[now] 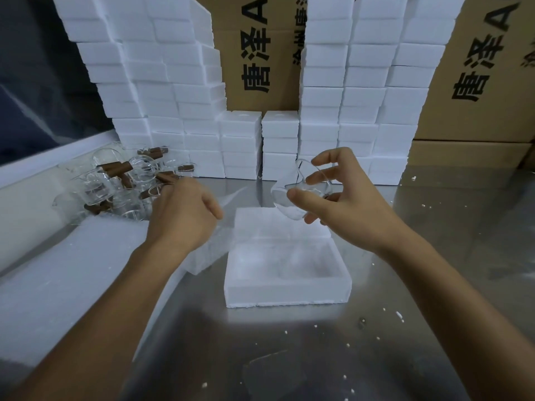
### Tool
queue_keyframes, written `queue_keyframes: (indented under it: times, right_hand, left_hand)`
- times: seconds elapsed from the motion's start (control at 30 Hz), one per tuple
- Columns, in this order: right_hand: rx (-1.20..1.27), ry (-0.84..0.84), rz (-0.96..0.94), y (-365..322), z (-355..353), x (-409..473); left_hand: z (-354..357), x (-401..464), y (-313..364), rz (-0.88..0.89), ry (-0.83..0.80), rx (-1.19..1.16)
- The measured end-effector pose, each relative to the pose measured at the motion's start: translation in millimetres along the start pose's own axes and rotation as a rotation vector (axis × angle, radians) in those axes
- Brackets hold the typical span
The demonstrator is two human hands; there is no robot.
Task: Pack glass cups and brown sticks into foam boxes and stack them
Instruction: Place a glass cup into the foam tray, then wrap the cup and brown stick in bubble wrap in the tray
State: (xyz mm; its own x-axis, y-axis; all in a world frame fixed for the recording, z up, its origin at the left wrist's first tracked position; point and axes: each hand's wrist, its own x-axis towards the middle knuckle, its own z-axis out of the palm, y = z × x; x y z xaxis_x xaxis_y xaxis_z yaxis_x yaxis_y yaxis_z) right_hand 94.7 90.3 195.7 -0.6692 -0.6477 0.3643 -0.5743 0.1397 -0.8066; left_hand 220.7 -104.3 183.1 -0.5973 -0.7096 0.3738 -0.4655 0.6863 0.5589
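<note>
Glass cup [301, 192] held tilted in right hand [344, 195], thumb and fingers pinching its rim and body, above the far edge of the open foam box [286, 273] on the worktop [260, 357]. Box cavity looks vacant; a second foam piece [278, 224], probably its lid, lies just behind it.

Left hand [182, 212] reaches to the pile of glass cups [115, 186] and brown sticks [115, 168] at left. Fingers curl toward the pile; cannot tell whether they hold anything, fingertips hidden behind the hand.

Stacked foam boxes [362, 96] line the back, cardboard cartons [254, 53] behind them.

Risks, judged from this state:
- Pinch on clear glass is light; cup could slip and strike the box rim or the worktop.
- Cup is tilted; lowered this way it may seat crooked in the cavity.
- Left hand working among loose glass could knock cups together or roll one off the pile.
</note>
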Motion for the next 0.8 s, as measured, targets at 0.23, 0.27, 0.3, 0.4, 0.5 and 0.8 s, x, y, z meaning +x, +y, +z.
queue_keyframes:
  times: [0.23, 0.27, 0.3, 0.4, 0.5, 0.8]
  right_hand:
    - [0.151, 0.027, 0.099, -8, 2, -1]
    - [0.274, 0.011, 0.148, -10, 2, -1]
    - [0.426, -0.023, 0.195, -13, 2, -2]
    - [0.888, -0.188, 0.292, -24, 7, -5]
    - [1.258, -0.298, 0.422, -31, 15, -10]
    - [1.176, -0.112, 0.562, -17, 34, -8]
  left_hand:
    - [-4, -4, 6, -0.02, -0.157, 0.251]
    - [-4, -5, 6, -0.013, -0.179, 0.25]
    - [-5, -5, 7, -0.003, -0.197, 0.24]
    - [-5, -6, 12, 0.115, -0.217, 0.166]
    - [0, -10, 20, 0.276, -0.226, 0.064]
    - [13, -19, 28, 0.401, -0.17, -0.156]
